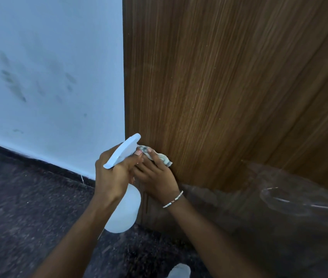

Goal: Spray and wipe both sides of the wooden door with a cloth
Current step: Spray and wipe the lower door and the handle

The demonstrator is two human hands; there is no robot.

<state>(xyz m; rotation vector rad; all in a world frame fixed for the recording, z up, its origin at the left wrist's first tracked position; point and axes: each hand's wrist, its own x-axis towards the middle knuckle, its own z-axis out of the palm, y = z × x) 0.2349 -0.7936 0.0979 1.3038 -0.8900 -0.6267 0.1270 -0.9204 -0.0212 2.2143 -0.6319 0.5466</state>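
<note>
Two grips at work low on the door [219,87], close to its left edge beside the wall [48,77].

Left grip [112,173]: curled round the neck of the spray bottle [125,211], fingers closed at the trigger. Nozzle pointing at the wood just above the cloth [162,158]. Bottle body hanging below the fist, clear of the floor [18,197]. Kept this close probably to wet the very patch under the cloth without a second reach.

Right grip [157,177], bracelet [173,199] at the wrist: fingers spread fairly straight over the cloth, pressing it flat against the door face. Cloth crumpled small, pale and patterned, mostly under the fingers, one corner poking out to the right. Flat palm rather than a pinch, likely for even pressure along the grain. Thumb hidden behind the left grip, so possibly tucked round the cloth edge; cannot say.

Clear plastic sheet [279,197] over the bottom right of the door, just beside the wiping spot, purpose unclear. Grey smudges on the wall, dark skirting [28,155] below.

Judged step: spraying and wiping the lower corner of this face. Other face not visible, so no telling how much of the job is left.
</note>
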